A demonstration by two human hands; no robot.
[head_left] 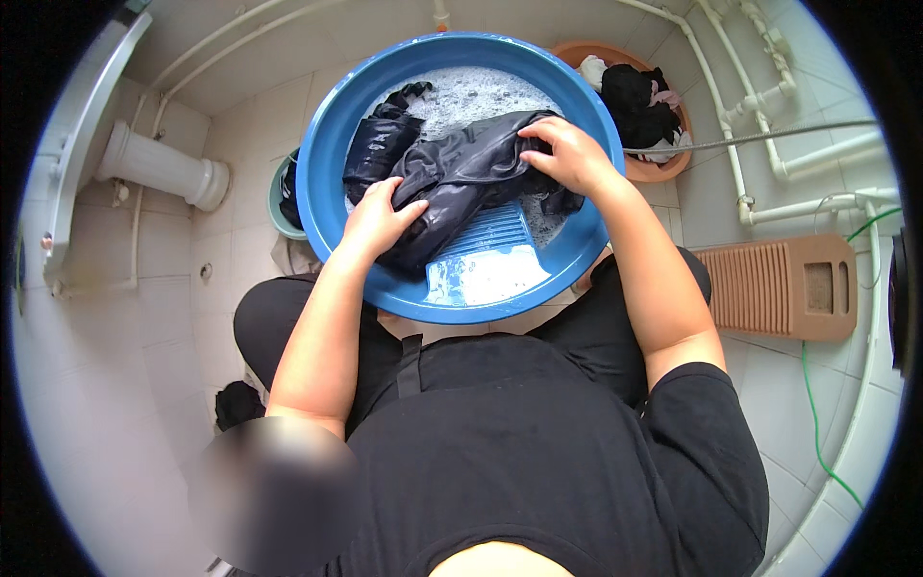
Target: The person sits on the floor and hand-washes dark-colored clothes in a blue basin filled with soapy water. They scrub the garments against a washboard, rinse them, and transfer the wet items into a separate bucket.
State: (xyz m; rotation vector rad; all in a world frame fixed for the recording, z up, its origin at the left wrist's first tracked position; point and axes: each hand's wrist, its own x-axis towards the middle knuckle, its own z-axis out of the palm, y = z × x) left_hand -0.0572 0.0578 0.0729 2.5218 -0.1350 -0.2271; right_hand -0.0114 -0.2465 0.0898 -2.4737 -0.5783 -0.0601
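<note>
A dark, shiny wet garment (pixel 461 159) lies bunched over the ribbed washboard (pixel 486 245) built into a blue basin (pixel 314 183). Soapy, foamy water (pixel 481 91) fills the far side of that basin. At the garment's left side, my left hand (pixel 378 221) grips the cloth between thumb and fingers. My right hand (pixel 574 159) has hold of its upper right end, with the fingers curled over the fabric. Part of the cloth dips into the suds, and its full shape cannot be made out.
An orange-brown basin (pixel 663 173) with dark and light clothes stands at the far right. Left of the blue basin is a pale green tub (pixel 281 216) holding dark cloth. A brown washboard (pixel 769 287) lies at the right, near white pipes (pixel 735 159) and a green cord (pixel 815 413).
</note>
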